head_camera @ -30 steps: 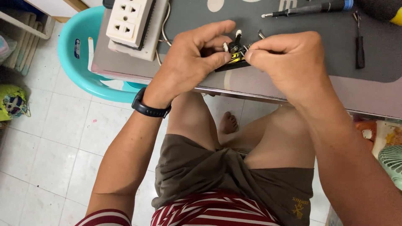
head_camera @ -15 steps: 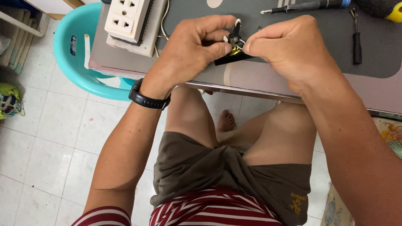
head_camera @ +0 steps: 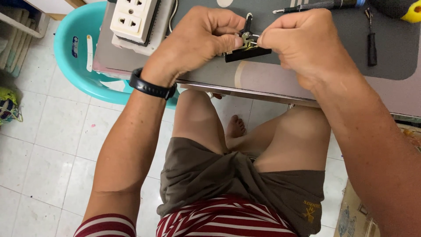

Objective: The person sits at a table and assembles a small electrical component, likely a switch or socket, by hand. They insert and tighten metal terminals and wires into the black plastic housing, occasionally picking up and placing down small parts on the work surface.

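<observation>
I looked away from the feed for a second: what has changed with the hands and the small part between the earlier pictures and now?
Little has changed. The left hand and right hand still pinch the small black and metal part between them, drawn a little closer together around it, above the grey table. Nothing was let go or picked up. The white socket block, the screwdriver and the turquoise stool lie as before.

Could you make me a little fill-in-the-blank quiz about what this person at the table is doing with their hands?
1. Both the left hand and the right hand pinch one small black and metal part above the grey ____.
2. The black band sits on the ____ wrist.
3. The white plastic socket block lies to the ____ of the hands.
4. The turquoise plastic chair stands on a floor of white ____.

Missing words: table; left; left; tiles
</observation>
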